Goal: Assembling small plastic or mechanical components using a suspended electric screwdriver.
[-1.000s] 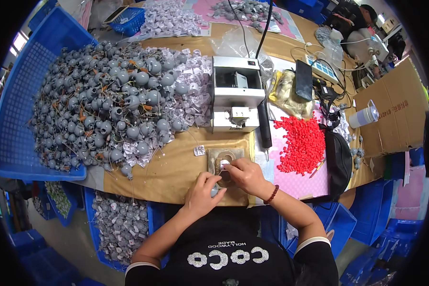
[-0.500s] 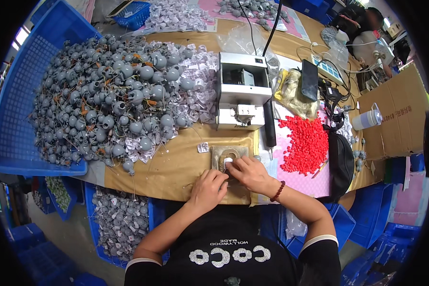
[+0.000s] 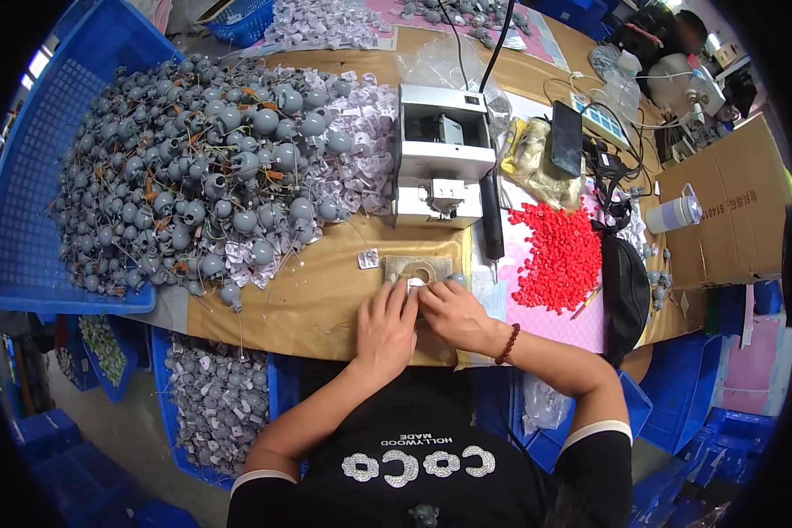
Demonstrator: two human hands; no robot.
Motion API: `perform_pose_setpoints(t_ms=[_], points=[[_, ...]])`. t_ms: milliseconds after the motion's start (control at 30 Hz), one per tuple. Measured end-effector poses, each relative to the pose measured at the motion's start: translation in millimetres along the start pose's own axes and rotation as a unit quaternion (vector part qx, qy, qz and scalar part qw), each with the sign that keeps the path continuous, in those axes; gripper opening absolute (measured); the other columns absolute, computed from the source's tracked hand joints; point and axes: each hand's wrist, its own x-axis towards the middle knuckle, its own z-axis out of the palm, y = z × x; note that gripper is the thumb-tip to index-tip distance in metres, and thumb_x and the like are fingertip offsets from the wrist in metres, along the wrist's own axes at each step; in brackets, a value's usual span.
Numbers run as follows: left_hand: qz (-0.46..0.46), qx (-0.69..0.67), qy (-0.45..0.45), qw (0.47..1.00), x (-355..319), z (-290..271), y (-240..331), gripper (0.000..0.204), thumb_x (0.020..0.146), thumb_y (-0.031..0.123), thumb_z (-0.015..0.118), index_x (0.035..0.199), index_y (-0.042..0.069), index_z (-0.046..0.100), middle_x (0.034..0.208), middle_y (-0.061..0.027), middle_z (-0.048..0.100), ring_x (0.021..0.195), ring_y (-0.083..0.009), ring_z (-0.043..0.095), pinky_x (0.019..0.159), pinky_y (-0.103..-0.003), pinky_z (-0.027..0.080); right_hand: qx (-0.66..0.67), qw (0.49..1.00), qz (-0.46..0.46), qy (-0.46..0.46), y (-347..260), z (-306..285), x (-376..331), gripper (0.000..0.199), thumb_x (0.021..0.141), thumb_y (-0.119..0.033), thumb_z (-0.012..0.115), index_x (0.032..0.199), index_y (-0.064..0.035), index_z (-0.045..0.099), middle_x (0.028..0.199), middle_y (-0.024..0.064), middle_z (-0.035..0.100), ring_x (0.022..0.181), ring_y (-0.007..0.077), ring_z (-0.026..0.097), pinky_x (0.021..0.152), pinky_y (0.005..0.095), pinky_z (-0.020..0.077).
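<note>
Both my hands meet at a small metal block [image 3: 394,267] with a round recess, lying on the brown table cover near the front edge. A small white part [image 3: 414,282] shows at its near side, between my fingertips. My left hand [image 3: 387,334] reaches forward with its fingers close together, their tips at the white part. Bent inward from the other side, my right hand [image 3: 456,315] pinches at the same part with thumb and forefinger. The fingers hide much of the part. A grey ball-shaped piece [image 3: 457,278] rests by the block's right side.
On the left, a blue crate [image 3: 26,202] lies tipped beside a heap of grey ball-shaped pieces with wires [image 3: 185,176]. White parts [image 3: 361,167] spread alongside. Beyond the block stands a white machine [image 3: 440,158]. Red caps [image 3: 554,260], a black phone [image 3: 568,139] and a cup [image 3: 673,214] are rightward.
My left fingers have straightened and moved forward onto the block. My right hand has drawn slightly back, and more of the recess shows. The whole view has shifted a little.
</note>
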Motion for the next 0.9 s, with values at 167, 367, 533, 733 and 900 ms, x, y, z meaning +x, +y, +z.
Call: perform_pose_setpoints(t_ms=[167,367,533,733,900], points=[[0.035,0.009,-0.01,0.999,3.4,22.3,-9.8,0.054,0.082,0.006,0.069,0.136,0.004,0.063,0.139,-0.0174,0.06,0.129,-0.0345,0.056,0.102,-0.048,0.046,0.241,0.941,0.201,0.128,20.1,-10.0,-25.1,0.032,0.084,0.001,0.067,0.116,-0.0014,0.073,0.119,0.0146,0.068,0.112,0.0339,0.063,0.097,0.0421,0.0528],[0.044,-0.026,0.005,0.999,7.3,24.3,-20.5,0.044,0.084,0.004,0.067,0.128,0.006,0.067,0.132,-0.0148,0.064,0.126,-0.0323,0.06,0.098,-0.045,0.048,0.23,0.944,0.224,0.075,31.2,-23.5,-53.6,0.041,0.085,0.006,0.069,0.124,-0.0051,0.065,0.139,0.0166,0.063,0.136,0.0382,0.055,0.111,0.0457,0.0485],[0.04,-0.054,0.022,0.998,8.6,29.6,-22.5,0.043,0.082,0.003,0.069,0.124,0.01,0.071,0.128,-0.0108,0.065,0.126,-0.0312,0.061,0.096,-0.045,0.049,0.157,0.966,0.186,0.09,35.3,15.8,-56.8,0.041,0.077,0.009,0.07,0.113,-0.0042,0.057,0.133,0.0172,0.063,0.13,0.0398,0.057,0.106,0.0463,0.0504],[0.033,-0.065,0.029,0.997,7.6,28.2,-25.8,0.036,0.086,0.005,0.069,0.122,0.012,0.071,0.126,-0.0083,0.066,0.127,-0.029,0.061,0.094,-0.043,0.049,0.382,0.821,0.352,0.237,31.9,20.9,-40.0,0.019,0.093,-0.006,0.07,0.111,-0.0074,0.062,0.097,0.0065,0.062,0.078,0.018,0.059,0.065,0.0298,0.0484],[0.03,-0.079,0.031,0.996,5.7,29.8,-27.3,0.039,0.084,0.003,0.07,0.122,0.012,0.072,0.126,-0.0077,0.066,0.13,-0.0287,0.06,0.094,-0.043,0.048,0.789,0.438,0.395,0.174,37.8,10.9,-29.2,0.012,0.104,-0.015,0.068,0.114,-0.0094,0.064,0.076,-0.0054,0.053,0.059,0.0023,0.044,0.05,0.0205,0.0295]])
